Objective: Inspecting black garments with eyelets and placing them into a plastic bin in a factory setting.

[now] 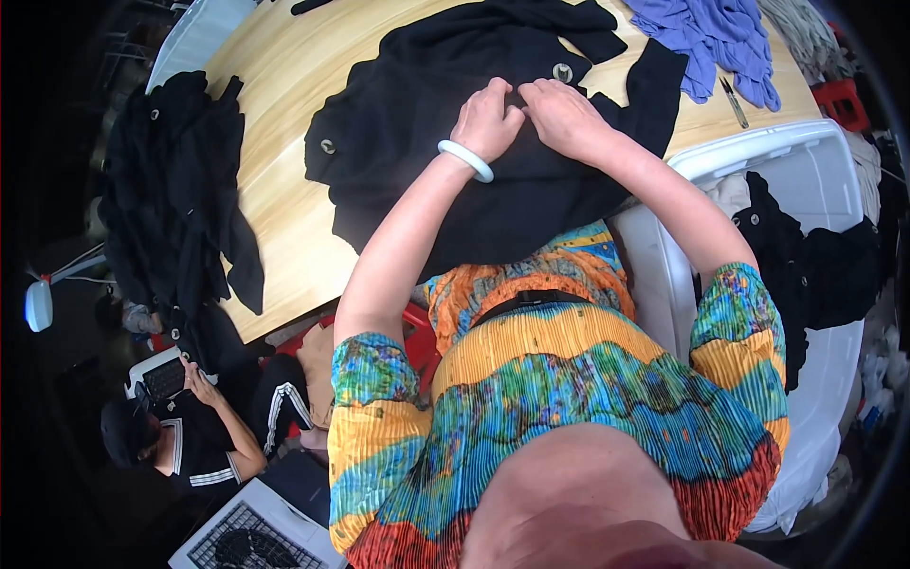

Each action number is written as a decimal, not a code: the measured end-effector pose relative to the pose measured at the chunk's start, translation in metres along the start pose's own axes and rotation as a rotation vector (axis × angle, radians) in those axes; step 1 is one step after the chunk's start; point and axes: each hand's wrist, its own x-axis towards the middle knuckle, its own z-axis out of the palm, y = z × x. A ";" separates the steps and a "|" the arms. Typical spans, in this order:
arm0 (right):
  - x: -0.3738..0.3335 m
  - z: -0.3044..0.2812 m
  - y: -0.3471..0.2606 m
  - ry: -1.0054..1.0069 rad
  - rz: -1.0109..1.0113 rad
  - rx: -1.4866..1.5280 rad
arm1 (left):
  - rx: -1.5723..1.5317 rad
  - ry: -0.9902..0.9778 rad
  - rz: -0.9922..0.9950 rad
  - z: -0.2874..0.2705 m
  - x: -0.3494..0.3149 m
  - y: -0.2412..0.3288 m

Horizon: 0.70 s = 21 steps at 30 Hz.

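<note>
A black knit cardigan (417,123) with large round buttons lies spread over the table in front of me, its lower part hanging over the near edge toward my lap. My left hand (488,121), with a pale bangle (465,160) on its wrist, pinches the cloth near the middle. Close beside it, my right hand (567,116) also has its fingers closed on the fabric. The fingertips of both hands nearly meet. One button (562,73) shows just beyond the right hand, and another button (328,146) sits near the cardigan's left edge.
Another black garment (180,180) drapes over the table's left edge. A purple garment (706,43) and a small slim tool (734,102) lie at far right. To my right stands a white plastic bin (834,175) holding black garments (839,275). A person in a cap (204,436) sits lower left.
</note>
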 end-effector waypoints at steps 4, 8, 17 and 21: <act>0.002 0.002 -0.003 -0.006 0.008 -0.021 | 0.049 0.069 0.072 0.006 -0.001 -0.005; 0.006 -0.001 -0.001 -0.021 0.023 0.007 | 0.036 0.107 0.096 0.008 -0.003 -0.007; 0.016 -0.004 0.022 -0.113 0.012 0.189 | -0.078 0.086 0.131 0.005 -0.001 -0.017; 0.018 -0.008 0.023 -0.148 -0.001 0.296 | -0.115 0.102 0.152 0.002 -0.003 -0.018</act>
